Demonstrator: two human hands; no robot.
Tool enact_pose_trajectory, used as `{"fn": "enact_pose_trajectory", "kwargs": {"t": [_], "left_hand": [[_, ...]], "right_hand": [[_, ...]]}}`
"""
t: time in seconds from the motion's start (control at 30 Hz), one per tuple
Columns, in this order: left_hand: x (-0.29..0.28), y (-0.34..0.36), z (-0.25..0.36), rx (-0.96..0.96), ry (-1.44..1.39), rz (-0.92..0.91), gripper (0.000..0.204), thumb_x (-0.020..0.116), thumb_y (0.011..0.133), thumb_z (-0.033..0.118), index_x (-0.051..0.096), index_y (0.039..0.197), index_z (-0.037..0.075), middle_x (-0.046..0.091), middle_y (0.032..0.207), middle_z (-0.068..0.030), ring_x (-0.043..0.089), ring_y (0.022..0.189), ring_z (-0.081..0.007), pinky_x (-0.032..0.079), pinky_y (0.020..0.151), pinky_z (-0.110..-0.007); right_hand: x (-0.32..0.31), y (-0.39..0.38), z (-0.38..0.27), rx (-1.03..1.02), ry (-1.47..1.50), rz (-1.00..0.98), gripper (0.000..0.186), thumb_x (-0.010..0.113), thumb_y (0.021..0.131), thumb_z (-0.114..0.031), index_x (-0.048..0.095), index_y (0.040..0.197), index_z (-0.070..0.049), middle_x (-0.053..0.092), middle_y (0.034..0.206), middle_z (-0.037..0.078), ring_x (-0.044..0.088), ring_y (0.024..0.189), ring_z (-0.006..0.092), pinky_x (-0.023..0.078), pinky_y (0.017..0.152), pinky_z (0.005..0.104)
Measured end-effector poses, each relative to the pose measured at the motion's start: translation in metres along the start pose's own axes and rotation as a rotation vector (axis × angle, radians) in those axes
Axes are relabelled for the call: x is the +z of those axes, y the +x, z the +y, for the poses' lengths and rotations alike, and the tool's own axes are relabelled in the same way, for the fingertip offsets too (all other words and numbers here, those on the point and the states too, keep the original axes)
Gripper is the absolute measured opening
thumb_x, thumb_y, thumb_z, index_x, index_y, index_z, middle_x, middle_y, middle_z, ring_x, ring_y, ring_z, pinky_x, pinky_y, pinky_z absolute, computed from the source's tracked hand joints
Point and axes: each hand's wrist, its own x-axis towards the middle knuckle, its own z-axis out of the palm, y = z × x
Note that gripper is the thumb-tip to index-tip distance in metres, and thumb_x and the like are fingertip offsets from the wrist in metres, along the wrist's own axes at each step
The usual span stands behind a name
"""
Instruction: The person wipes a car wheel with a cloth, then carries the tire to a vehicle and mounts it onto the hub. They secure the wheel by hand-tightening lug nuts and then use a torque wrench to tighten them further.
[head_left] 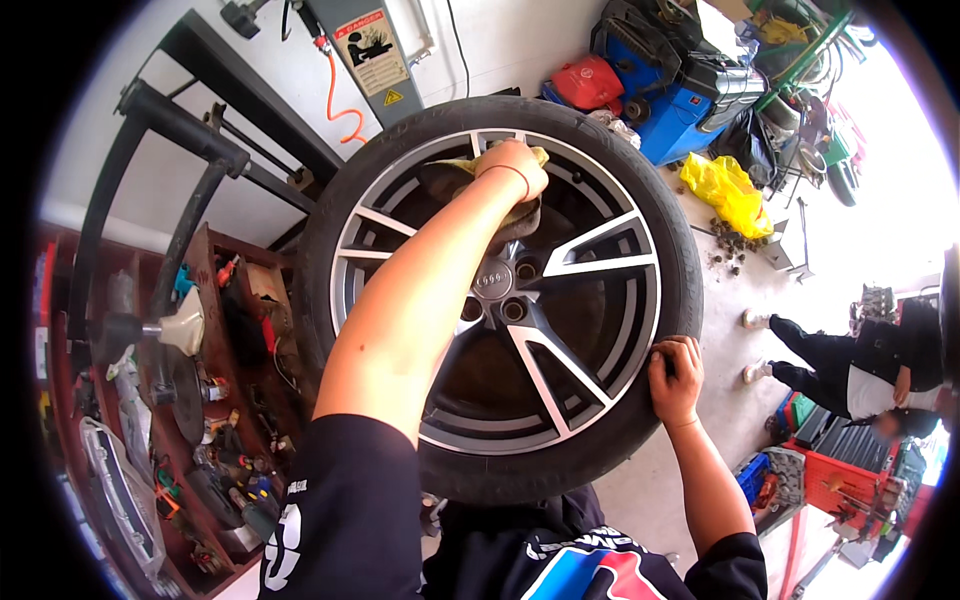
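A car wheel fills the middle, with a black tyre [675,280] around a silver and dark grey alloy rim [600,255]. My left arm reaches up across it. My left hand [510,172] is closed on a dirty yellowish-grey cloth [515,218] at the upper inner part of the rim, among the spokes; part of the cloth is hidden under the hand and arm. My right hand [676,380] grips the right side of the tyre, its fingers curled over the sidewall near the rim.
A black machine arm [180,125] and red tool shelves [150,440] stand left. Blue equipment [660,120] and a yellow bag [725,195] lie upper right. A person in dark clothes [840,360] stands at right, by a red tool cart [840,470].
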Motion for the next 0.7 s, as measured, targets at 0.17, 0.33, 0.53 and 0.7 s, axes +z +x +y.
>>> {"fn": "enact_pose_trajectory", "kwargs": {"t": [0.17,0.33,0.53,0.7], "left_hand": [[-0.005,-0.077,0.001,0.022,-0.220,-0.090,0.030,0.067,0.077,0.014,0.076,0.101,-0.001,0.072,0.111,-0.0262,0.070,0.107,-0.0370,0.057,0.090,-0.045],[0.053,-0.122,0.016,0.363,-0.503,0.055,0.051,0.068,0.086,0.027,0.056,0.127,-0.001,0.069,0.109,-0.0291,0.068,0.107,-0.0388,0.052,0.095,-0.045],[0.070,-0.022,0.052,0.299,-0.748,-0.228,0.054,0.059,0.091,0.045,0.075,0.092,-0.006,0.071,0.104,-0.0297,0.069,0.100,-0.0430,0.054,0.091,-0.044],[0.082,-0.069,0.037,0.401,-0.584,-0.131,0.047,0.063,0.089,0.033,0.065,0.122,0.000,0.072,0.109,-0.0242,0.069,0.104,-0.0387,0.053,0.095,-0.044]], "right_hand": [[0.004,-0.001,0.000,-0.003,-0.018,0.000,0.009,0.065,0.080,0.001,0.063,0.089,-0.002,0.063,0.093,0.015,0.062,0.089,0.0346,0.050,0.080,0.0421],[0.008,-0.002,0.002,0.040,-0.062,-0.013,0.011,0.064,0.080,0.000,0.062,0.090,-0.003,0.063,0.092,0.016,0.061,0.089,0.0357,0.049,0.082,0.0435],[0.009,-0.002,0.000,0.051,-0.138,-0.060,0.009,0.063,0.083,-0.005,0.060,0.091,-0.003,0.061,0.092,0.016,0.059,0.088,0.0363,0.048,0.081,0.0444],[0.011,-0.001,-0.003,0.038,-0.186,-0.094,0.008,0.062,0.084,-0.005,0.060,0.091,-0.003,0.060,0.092,0.016,0.059,0.089,0.0361,0.047,0.081,0.0440]]}}
